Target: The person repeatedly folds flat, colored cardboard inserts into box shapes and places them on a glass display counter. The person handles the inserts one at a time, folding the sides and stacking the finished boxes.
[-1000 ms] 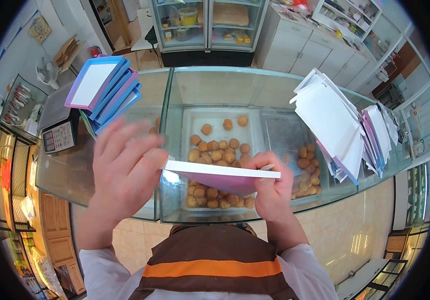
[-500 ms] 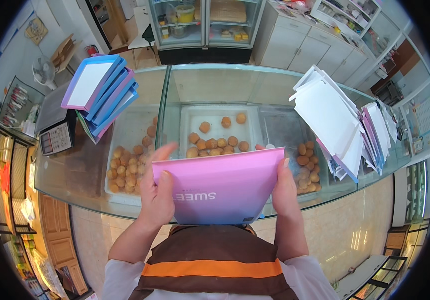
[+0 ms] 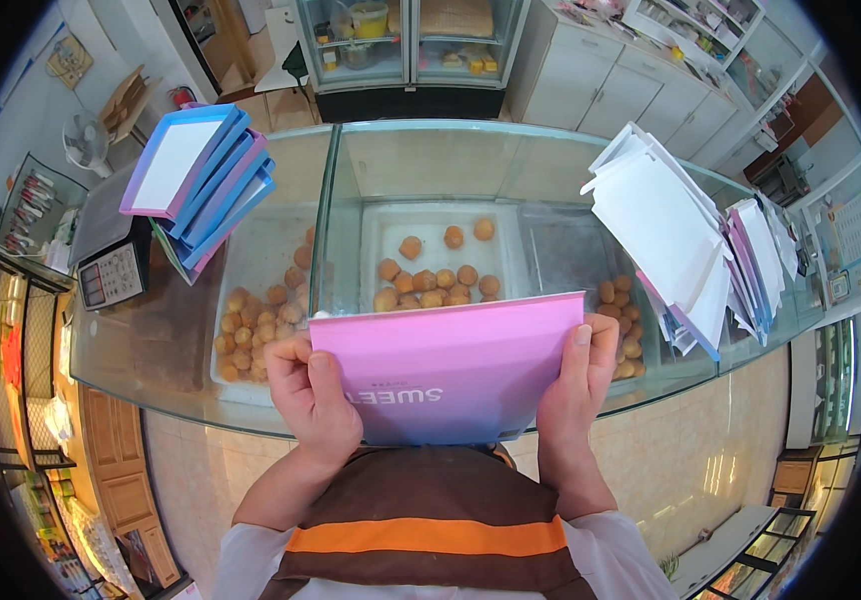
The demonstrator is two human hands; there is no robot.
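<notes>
In front of my body I hold a cardboard box piece point(image 3: 441, 350), pink fading to blue, with pale lettering that appears upside down. Its outer face is toward me and its far side is hidden. My left hand point(image 3: 316, 395) closes on the left edge, thumb on the pink face and fingers curled behind. On the opposite edge my right hand point(image 3: 579, 370) grips with the thumb up near the corner and the fingers bent. To the left, formed box trays point(image 3: 186, 165) in blue and pink are stacked on the glass counter. Loose flat white cardboard sheets point(image 3: 661, 225) lean in a pile at the right.
Below the glass counter point(image 3: 181, 400) sit trays with several round brown balls point(image 3: 431, 285). A scale point(image 3: 111, 275) stands at the counter's left end. Beyond are a glass-door fridge point(image 3: 411, 50) and white cabinets point(image 3: 601, 80).
My left fingers, stretched out before, have curled in around the left edge. My right fingers have also bent over the right edge. The box piece has shifted slightly right.
</notes>
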